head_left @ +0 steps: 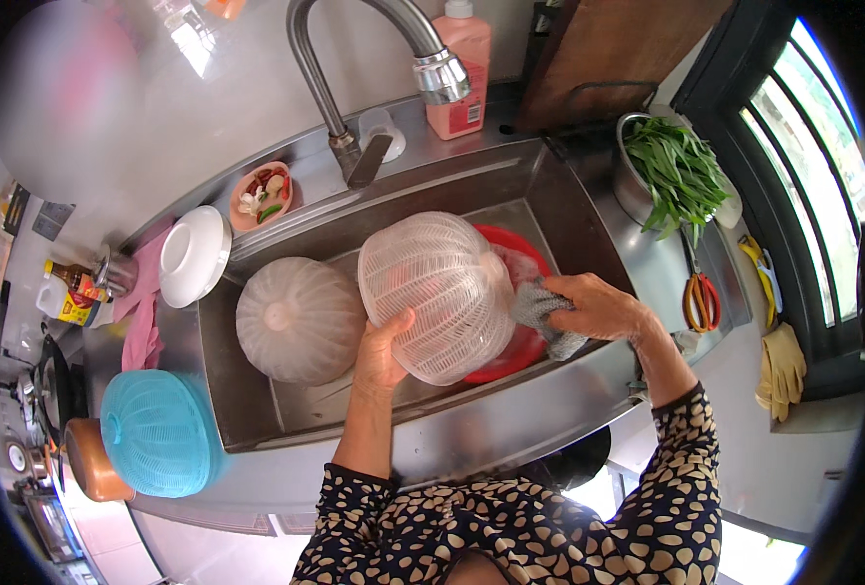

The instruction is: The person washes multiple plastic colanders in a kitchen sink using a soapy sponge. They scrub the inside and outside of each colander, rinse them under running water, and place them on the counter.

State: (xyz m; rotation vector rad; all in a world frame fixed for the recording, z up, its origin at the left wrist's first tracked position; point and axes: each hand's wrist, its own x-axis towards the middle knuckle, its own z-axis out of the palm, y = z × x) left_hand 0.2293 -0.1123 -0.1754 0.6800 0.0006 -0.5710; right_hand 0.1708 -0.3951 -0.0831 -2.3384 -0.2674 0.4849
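Observation:
A clear slatted plastic basket point(428, 292) is tilted up over the sink, its rounded bottom toward the right. My left hand point(386, 353) is closed on its lower left rim. In my right hand point(598, 307) a grey scrubbing cloth point(542, 307) is bunched, held against or very near the basket's bottom. Behind and below them a red basin point(522, 356) stands in the sink, partly hidden by the basket and my right hand. To the left, a second clear plastic basket point(298, 320) lies upside down in the steel sink point(247, 409).
A faucet point(439, 73) arches over the back, beside a pink pump bottle point(460, 73). Leafy greens in a metal pot point(632, 190) and orange-handled scissors point(702, 300) sit at right. White dishes point(195, 255), a small bowl point(242, 216) of chillies and garlic, and a blue basket point(157, 432) stand left.

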